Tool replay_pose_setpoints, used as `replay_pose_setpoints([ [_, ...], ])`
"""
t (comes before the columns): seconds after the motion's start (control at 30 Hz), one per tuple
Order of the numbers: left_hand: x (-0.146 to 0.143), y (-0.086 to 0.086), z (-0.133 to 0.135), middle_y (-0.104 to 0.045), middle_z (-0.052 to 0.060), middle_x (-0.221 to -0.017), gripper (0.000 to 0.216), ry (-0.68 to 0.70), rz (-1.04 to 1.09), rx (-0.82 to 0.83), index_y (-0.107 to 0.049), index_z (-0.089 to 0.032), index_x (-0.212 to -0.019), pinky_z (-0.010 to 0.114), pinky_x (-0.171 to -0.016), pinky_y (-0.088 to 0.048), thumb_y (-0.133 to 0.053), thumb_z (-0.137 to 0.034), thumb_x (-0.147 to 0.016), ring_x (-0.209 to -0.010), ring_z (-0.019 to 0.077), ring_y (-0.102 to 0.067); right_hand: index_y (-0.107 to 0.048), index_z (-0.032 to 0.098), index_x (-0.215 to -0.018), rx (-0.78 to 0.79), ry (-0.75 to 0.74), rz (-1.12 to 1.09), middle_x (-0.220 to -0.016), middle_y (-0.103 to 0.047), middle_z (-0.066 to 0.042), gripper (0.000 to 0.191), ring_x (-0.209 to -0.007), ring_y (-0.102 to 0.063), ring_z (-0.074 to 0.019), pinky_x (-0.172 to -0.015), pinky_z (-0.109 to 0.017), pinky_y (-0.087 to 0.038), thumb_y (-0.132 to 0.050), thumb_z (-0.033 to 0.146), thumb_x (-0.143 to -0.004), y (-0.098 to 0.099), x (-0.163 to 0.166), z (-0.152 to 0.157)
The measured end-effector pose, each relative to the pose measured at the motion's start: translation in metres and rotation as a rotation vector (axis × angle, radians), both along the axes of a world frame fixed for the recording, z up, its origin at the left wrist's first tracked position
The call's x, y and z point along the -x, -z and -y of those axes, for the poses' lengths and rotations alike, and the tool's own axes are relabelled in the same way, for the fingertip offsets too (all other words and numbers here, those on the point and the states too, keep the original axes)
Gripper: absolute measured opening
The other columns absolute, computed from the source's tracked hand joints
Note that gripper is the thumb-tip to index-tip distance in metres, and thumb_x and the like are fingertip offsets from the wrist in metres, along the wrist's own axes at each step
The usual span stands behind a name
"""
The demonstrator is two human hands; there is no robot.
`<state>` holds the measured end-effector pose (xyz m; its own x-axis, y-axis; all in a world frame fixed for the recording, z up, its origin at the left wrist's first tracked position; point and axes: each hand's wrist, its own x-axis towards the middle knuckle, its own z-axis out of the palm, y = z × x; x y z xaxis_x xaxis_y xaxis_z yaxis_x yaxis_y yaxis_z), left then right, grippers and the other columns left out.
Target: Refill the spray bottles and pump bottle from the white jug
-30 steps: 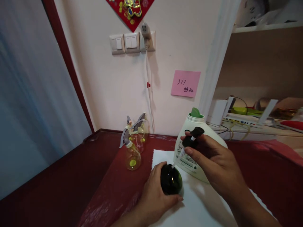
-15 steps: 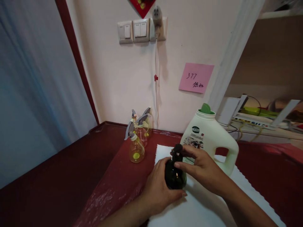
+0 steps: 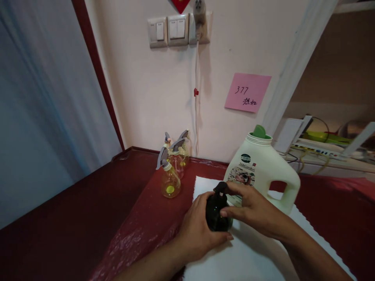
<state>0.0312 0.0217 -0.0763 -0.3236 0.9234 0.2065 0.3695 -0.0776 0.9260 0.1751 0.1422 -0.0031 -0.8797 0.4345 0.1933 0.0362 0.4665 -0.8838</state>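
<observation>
Bottle (image 3: 215, 214), left fingers (image 3: 202, 202) holding it, right (image 3: 234, 212) apparently too, white sheet (image 3: 252, 253), red table (image 3: 140, 222), curtain (image 3: 52, 97)

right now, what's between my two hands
In the head view, the dark green pump bottle: the left hand holds its body, the right hand is at its pump top.

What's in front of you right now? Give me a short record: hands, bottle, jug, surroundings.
Left hand: wrapped around the dark green bottle
Right hand: fingers at the black pump top, thumb by the bottle's shoulder; exact grip hidden
Pump top: at the bottle's neck; tightness cannot be told
Light green jug: upright behind the right hand, threads bare, green spout showing
Left side: four spray bottles with grey triggers
Under hands: white sheet
</observation>
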Motion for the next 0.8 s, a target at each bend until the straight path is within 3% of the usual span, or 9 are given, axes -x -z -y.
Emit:
replay_pose_setpoints([
  [0.17,0.001,0.002,0.000,-0.063,0.011,-0.131,0.088,-0.001,-0.009,-0.001,-0.056,-0.023,-0.134,0.051,-0.103,-0.046,-0.095,-0.023,-0.055,-0.120,0.0366,-0.058,-0.060,0.031,-0.137,-0.013,0.002,0.084,-0.139,-0.061,-0.003,0.060,-0.131,-0.052,-0.0267,-0.111,-0.041,-0.035,-0.079,0.048,-0.083,0.001,-0.012,-0.009],
  [0.23,0.001,0.000,-0.001,-0.062,0.012,-0.131,0.088,0.006,-0.005,-0.005,-0.055,-0.022,-0.134,0.051,-0.103,-0.045,-0.094,-0.023,-0.055,-0.121,0.0364,-0.058,-0.065,0.029,-0.130,-0.042,-0.020,0.093,-0.133,-0.064,-0.003,0.047,-0.125,-0.055,-0.0259,-0.109,-0.041,-0.037,-0.071,0.052,-0.089,0.000,-0.012,-0.009],
  [0.3,0.001,-0.001,-0.001,-0.062,0.012,-0.133,0.088,0.022,-0.005,-0.011,-0.055,-0.021,-0.134,0.050,-0.104,-0.044,-0.094,-0.022,-0.055,-0.123,0.0358,-0.057,-0.072,0.025,-0.110,-0.068,-0.046,0.065,-0.113,-0.069,-0.002,0.032,-0.109,-0.061,-0.0237,-0.098,-0.037,-0.043,-0.066,0.052,-0.092,-0.001,-0.009,-0.008],
  [0.37,0.001,0.000,-0.001,-0.062,0.012,-0.133,0.088,0.023,-0.017,0.008,-0.054,-0.020,-0.133,0.050,-0.104,-0.044,-0.094,-0.022,-0.055,-0.122,0.0351,-0.057,-0.071,0.022,-0.096,-0.073,-0.046,0.044,-0.097,-0.068,-0.001,0.030,-0.095,-0.062,-0.0219,-0.087,-0.034,-0.045,-0.067,0.051,-0.091,-0.001,-0.004,-0.007],
  [0.53,0.000,0.006,-0.001,-0.059,0.010,-0.136,0.096,0.007,-0.041,0.011,-0.049,-0.023,-0.137,0.048,-0.107,-0.042,-0.096,-0.022,-0.053,-0.125,0.0329,-0.055,-0.064,0.020,-0.085,-0.100,0.066,0.025,-0.086,-0.061,-0.001,0.032,-0.086,-0.055,-0.0220,-0.076,-0.033,-0.039,-0.075,0.050,-0.081,0.007,0.003,-0.008],
  [0.63,0.001,0.007,-0.001,-0.061,0.009,-0.133,0.095,0.018,-0.026,0.003,-0.050,-0.023,-0.136,0.047,-0.106,-0.043,-0.097,-0.023,-0.054,-0.123,0.0324,-0.056,-0.064,0.020,-0.085,-0.109,0.091,0.026,-0.087,-0.060,-0.001,0.035,-0.087,-0.054,-0.0227,-0.078,-0.034,-0.039,-0.078,0.051,-0.079,0.008,0.000,-0.010],
  [0.73,0.001,0.005,-0.001,-0.061,0.010,-0.132,0.096,0.010,-0.019,0.018,-0.050,-0.022,-0.136,0.049,-0.105,-0.043,-0.097,-0.025,-0.053,-0.122,0.0335,-0.057,-0.069,0.023,-0.104,-0.105,0.016,0.021,-0.106,-0.065,-0.002,0.041,-0.104,-0.057,-0.0249,-0.092,-0.036,-0.040,-0.083,0.050,-0.077,0.004,-0.006,-0.012],
  [0.8,0.001,0.004,-0.001,-0.060,0.011,-0.133,0.096,0.007,-0.013,0.018,-0.050,-0.021,-0.136,0.049,-0.105,-0.043,-0.097,-0.025,-0.053,-0.123,0.0341,-0.056,-0.068,0.027,-0.115,-0.128,-0.072,0.012,-0.119,-0.064,-0.002,0.040,-0.114,-0.056,-0.0247,-0.101,-0.037,-0.038,-0.079,0.049,-0.083,0.000,-0.008,-0.013],
])
